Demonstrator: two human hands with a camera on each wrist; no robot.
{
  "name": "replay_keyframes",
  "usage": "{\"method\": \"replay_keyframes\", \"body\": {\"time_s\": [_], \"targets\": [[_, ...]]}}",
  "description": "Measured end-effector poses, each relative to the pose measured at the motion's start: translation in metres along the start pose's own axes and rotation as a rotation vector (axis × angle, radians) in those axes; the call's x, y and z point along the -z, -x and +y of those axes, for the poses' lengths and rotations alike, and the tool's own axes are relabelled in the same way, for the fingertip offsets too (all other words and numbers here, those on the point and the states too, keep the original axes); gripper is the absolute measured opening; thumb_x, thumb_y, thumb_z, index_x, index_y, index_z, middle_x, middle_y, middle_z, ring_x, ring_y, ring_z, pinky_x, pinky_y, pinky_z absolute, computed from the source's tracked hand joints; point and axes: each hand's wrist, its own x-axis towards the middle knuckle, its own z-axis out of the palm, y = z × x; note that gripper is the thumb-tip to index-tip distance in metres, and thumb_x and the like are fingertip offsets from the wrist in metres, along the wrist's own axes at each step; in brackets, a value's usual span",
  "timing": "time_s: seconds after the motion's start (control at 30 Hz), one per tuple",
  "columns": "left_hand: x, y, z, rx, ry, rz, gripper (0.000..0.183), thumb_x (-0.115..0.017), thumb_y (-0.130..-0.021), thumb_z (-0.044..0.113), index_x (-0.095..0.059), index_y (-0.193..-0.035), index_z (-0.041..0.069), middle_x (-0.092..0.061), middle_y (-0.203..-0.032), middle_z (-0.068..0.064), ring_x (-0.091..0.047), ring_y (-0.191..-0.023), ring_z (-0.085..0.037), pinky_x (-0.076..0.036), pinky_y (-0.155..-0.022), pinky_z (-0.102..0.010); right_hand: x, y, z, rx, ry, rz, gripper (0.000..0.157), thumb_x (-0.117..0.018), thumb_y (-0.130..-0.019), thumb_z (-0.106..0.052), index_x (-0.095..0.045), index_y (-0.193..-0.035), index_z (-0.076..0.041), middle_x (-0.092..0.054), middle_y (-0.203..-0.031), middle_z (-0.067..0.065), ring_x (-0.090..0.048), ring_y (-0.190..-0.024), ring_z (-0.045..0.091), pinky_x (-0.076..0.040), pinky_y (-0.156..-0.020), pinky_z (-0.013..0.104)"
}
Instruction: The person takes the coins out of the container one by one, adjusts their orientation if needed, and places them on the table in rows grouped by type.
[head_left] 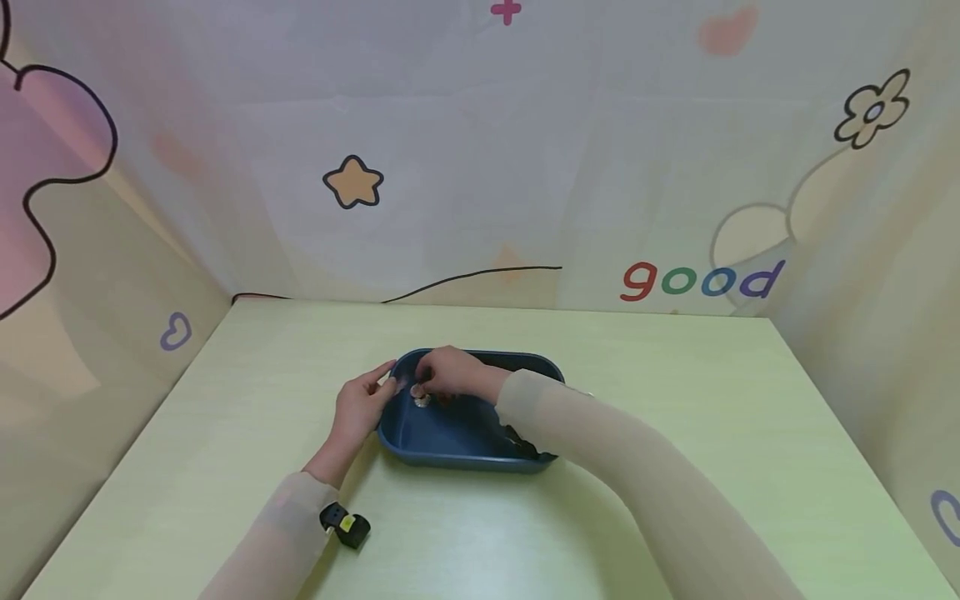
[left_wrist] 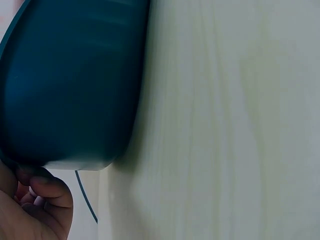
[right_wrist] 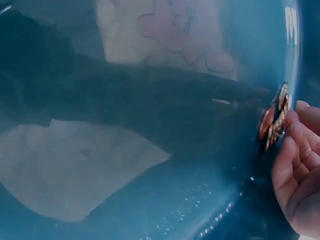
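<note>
A dark blue rectangular basin (head_left: 465,460) with rounded corners stands on the table; its glossy inside carries reflections. My left hand (head_left: 360,404) grips its left end by the rim, the thumb over the edge. In the left wrist view, curled fingers (left_wrist: 50,192) lie against the basin's end wall (left_wrist: 70,100). My right hand (head_left: 452,371) reaches inside near the left end. Its fingertips pinch a small ornament (right_wrist: 274,120) with a beaded-looking pale edge and a reddish-brown oval part, close to the end wall. Its exact kind is unclear.
The pale wood-grain table (head_left: 675,400) extends around the basin. A dark patch (head_left: 522,443) shows at the basin's front right, partly behind my right sleeve; I cannot tell whether it is an object. A printed cloth wall (head_left: 480,200) stands behind the table.
</note>
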Motion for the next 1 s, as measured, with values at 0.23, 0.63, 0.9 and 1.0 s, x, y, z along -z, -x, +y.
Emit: {"method": "replay_keyframes", "body": {"time_s": [0.23, 0.63, 0.9, 1.0], "targets": [[0.0, 0.0, 0.0, 0.01, -0.01, -0.001, 0.044, -0.059, -0.098, 0.014, -0.062, -0.14, 0.003, -0.043, -0.059, 0.008, -0.036, -0.047, -0.007, -0.031, -0.048, -0.021, -0.008, -0.003, 0.001, -0.029, 0.052, 0.036, 0.03, -0.065, -0.1, -0.029, -0.074, -0.119, -0.008, -0.076, -0.095, 0.006, -0.059, -0.064, 0.009, -0.047, -0.065, 0.023], [0.0, 0.0, 0.001, 0.019, -0.026, 0.005, 0.043, -0.059, -0.099, 0.013, -0.062, -0.141, 0.004, -0.043, -0.062, 0.005, -0.037, -0.049, -0.009, -0.031, -0.049, -0.023, -0.009, -0.001, -0.004, -0.038, 0.02, 0.062, 0.013, -0.07, -0.096, -0.018, -0.075, -0.101, -0.006, -0.072, -0.088, 0.005, -0.059, -0.063, 0.009, -0.044, -0.06, 0.021], [-0.001, 0.001, 0.001, 0.011, -0.029, 0.009, 0.043, -0.06, -0.098, 0.013, -0.063, -0.139, 0.003, -0.042, -0.061, 0.007, -0.036, -0.051, -0.009, -0.03, -0.05, -0.023, 0.003, 0.002, -0.006, 0.007, -0.035, 0.01, 0.023, -0.061, -0.101, -0.012, -0.079, -0.09, -0.002, -0.074, -0.079, 0.01, -0.057, -0.058, 0.007, -0.044, -0.057, 0.018], [0.0, 0.0, 0.0, 0.013, -0.026, 0.011, 0.043, -0.06, -0.098, 0.014, -0.063, -0.14, 0.004, -0.043, -0.061, 0.006, -0.037, -0.051, -0.009, -0.031, -0.05, -0.023, 0.011, 0.005, -0.006, 0.008, -0.099, -0.014, 0.023, -0.062, -0.1, -0.012, -0.079, -0.09, 0.0, -0.072, -0.076, 0.009, -0.059, -0.06, 0.007, -0.046, -0.058, 0.018]]}}
